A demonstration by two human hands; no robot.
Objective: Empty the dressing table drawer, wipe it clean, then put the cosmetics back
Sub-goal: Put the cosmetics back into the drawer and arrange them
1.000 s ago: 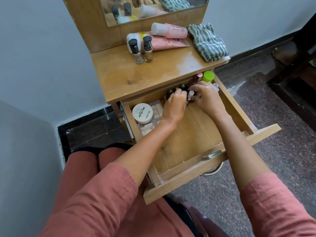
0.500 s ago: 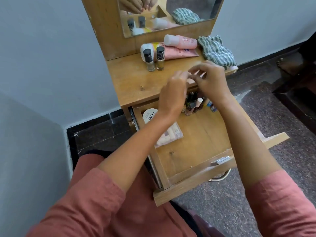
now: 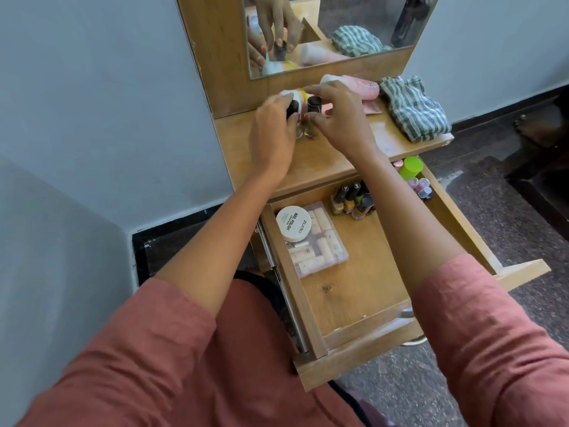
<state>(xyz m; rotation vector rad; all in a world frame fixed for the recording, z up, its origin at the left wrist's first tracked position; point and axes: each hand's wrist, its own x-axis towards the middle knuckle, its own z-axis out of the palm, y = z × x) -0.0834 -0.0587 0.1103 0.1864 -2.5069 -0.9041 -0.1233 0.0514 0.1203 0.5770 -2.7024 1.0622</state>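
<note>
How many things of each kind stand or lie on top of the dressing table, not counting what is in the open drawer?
Black-capped bottles: 2
Tubes: 2
Striped cloth: 1
Total: 5

- Pale blue-grey walls [image 3: 92,87] stand behind and to the left, softly and evenly lit, and a nearer stretch juts forward at the lower left.
- A black skirting [image 3: 172,238] runs along their foot.
- The floor [image 3: 508,217] is dark speckled stone.
- A light wooden dressing table [image 3: 323,163] stands against the wall, its mirror [image 3: 354,23] framed in wood.
- A dark raised step [image 3: 545,183] lies to the right.
</note>
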